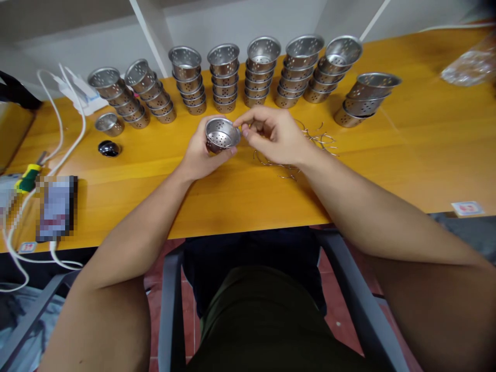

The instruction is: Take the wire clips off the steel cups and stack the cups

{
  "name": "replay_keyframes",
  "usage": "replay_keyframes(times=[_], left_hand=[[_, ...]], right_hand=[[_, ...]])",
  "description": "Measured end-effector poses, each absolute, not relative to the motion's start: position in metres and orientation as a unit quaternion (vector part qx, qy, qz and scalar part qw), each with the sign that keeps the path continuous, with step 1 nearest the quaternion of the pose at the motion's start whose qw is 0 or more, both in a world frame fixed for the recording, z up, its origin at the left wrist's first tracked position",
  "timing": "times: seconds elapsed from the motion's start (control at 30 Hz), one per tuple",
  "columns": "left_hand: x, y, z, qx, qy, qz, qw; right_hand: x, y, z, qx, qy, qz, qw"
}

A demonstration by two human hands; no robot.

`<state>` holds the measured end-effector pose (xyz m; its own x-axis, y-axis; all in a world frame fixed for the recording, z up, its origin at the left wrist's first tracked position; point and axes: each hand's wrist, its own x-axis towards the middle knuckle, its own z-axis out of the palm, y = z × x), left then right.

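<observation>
Metal cup (222, 136), round-rimmed and perforated, in left grip (202, 156)

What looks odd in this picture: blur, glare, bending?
In the head view, the phone is pixelated; the rightmost cup stack leans outward, perhaps from wide-lens distortion; the black round object carries bright reflections; the held cup and right hand look fairly clear.

Just left of the smartphone (57, 209) lies a green-and-yellow screwdriver (29, 178). A white cable (53, 252) meets the smartphone's near edge; well right lies a clear plastic bag (468, 67)
</observation>
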<state>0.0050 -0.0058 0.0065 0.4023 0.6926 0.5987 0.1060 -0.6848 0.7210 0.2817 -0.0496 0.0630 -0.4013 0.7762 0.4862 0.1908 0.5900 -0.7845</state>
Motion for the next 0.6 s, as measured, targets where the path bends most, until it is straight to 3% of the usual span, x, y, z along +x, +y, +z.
replay_keyframes(times=[0.3,0.6], left_hand=[[-0.003,-0.001,-0.003,0.816,0.231,0.477,0.233],[-0.001,-0.005,0.002,0.825,0.192,0.474,0.24]], right_hand=[[0.288,-0.045,0.054,-0.265,-0.862,0.196,0.386],[0.287,-0.047,0.049,-0.23,-0.881,0.198,0.364]])
